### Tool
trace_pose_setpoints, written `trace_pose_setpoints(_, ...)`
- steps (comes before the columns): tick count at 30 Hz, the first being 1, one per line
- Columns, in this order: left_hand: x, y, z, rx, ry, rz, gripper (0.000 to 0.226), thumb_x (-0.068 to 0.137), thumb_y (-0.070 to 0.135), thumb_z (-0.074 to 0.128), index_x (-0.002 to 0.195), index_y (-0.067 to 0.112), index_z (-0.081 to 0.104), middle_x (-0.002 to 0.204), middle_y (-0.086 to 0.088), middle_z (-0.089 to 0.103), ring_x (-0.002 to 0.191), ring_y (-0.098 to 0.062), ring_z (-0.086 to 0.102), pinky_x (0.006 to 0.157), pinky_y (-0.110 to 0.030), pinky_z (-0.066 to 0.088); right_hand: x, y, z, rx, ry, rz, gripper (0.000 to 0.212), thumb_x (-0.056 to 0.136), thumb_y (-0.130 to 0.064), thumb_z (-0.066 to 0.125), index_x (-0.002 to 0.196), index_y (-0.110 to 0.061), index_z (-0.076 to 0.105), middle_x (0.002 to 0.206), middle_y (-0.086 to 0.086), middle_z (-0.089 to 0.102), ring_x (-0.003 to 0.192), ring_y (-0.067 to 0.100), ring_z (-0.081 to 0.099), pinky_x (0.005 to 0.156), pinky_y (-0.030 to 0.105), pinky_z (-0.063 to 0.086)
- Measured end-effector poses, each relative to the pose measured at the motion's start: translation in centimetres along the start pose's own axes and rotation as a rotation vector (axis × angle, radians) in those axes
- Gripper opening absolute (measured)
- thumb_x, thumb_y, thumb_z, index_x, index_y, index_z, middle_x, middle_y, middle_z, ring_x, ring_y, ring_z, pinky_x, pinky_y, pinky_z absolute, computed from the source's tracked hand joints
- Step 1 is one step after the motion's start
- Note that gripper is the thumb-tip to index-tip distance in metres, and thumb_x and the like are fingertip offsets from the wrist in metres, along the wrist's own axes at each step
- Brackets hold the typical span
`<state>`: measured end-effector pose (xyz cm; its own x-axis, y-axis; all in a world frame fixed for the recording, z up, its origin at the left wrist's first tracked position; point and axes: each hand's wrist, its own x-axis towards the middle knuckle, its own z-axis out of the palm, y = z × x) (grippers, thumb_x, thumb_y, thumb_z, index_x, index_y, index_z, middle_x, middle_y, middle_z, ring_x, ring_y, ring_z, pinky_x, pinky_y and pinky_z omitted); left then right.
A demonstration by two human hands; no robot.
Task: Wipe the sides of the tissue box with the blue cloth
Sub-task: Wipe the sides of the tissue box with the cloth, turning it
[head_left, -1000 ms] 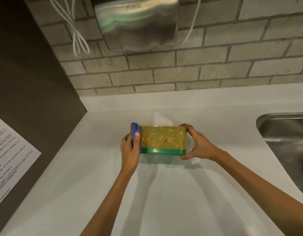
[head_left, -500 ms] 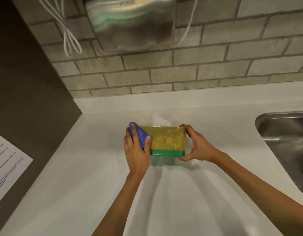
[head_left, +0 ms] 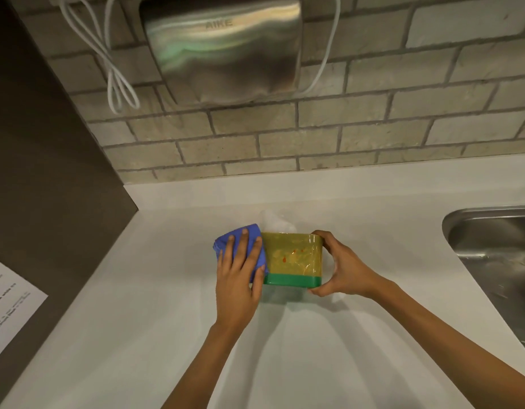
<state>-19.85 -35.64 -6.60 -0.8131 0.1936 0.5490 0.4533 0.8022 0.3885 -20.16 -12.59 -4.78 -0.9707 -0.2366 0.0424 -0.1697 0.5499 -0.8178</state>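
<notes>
Blue cloth flat under straight fingers of left hand, against tissue box end; right hand opposite, curled round box's far end.

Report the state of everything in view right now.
Box: upright on the counter.
Cloth: folded, pressed against the box's left end.
Left hand: flat on the cloth, fingers straight.
Right hand: grips the box's right end.
Tissue: sticking up from the box top.
</notes>
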Motion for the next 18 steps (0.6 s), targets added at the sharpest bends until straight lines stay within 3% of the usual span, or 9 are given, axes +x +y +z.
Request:
trace_pose_setpoints(3,-1.4,-1.1,-0.5,-0.015,-0.053,0.122,0.052,0.088,0.024,0.041,0.140,0.017,0.036,0.150,-0.005,0.029,0.143,-0.020,0.015,0.117,-0.042,0.011,0.0,0.1,-0.1,0.010,-0.003,-0.002,0.099,0.047,-0.025,0.088,0.129,-0.023,0.033,0.124,-0.002,0.051,0.119,0.016,0.049,0.101,0.038,0.045)
trace_pose_setpoints(7,-1.0,0.1,-0.8,-0.248,-0.031,-0.066,0.055,0.086,0.041,0.045,0.135,0.015,0.048,0.156,-0.013,0.025,0.146,-0.025,0.018,0.117,-0.043,0.018,-0.1,0.0,0.0,0.016,0.003,-0.001,0.098,0.047,-0.022,0.088,0.129,-0.023,0.034,0.123,-0.002,0.051,0.118,0.017,0.049,0.101,0.038,0.045)
trace_pose_setpoints(11,1.0,2.5,0.3,-0.100,-0.041,-0.241,0.068,0.089,0.054,0.023,0.147,0.021,0.013,0.159,-0.008,0.018,0.148,-0.024,0.011,0.120,-0.043,0.008,-0.1,-0.1,0.1,0.014,0.008,0.007,0.099,0.049,-0.021,0.088,0.130,-0.021,0.032,0.124,0.001,0.051,0.118,0.019,0.049,0.101,0.039,0.045)
trace_pose_setpoints(15,1.4,2.3,0.8,0.062,-0.156,-0.084,0.071,0.090,0.060,0.007,0.148,0.019,0.009,0.160,-0.001,0.013,0.147,-0.015,0.003,0.120,-0.032,-0.003,0.1,0.1,-0.4,0.041,0.017,0.033,0.099,0.049,-0.020,0.089,0.131,-0.020,0.033,0.123,0.001,0.053,0.117,0.018,0.051,0.102,0.039,0.044)
trace_pose_setpoints(18,0.1,1.3,0.1,0.097,-0.166,0.049,0.065,0.092,0.058,0.003,0.145,0.023,0.014,0.155,0.002,0.013,0.147,-0.018,0.008,0.119,-0.028,-0.005,-0.3,0.2,-0.5,0.050,0.010,0.045,0.098,0.050,-0.019,0.090,0.129,-0.023,0.033,0.124,0.000,0.053,0.120,0.016,0.050,0.103,0.035,0.044)
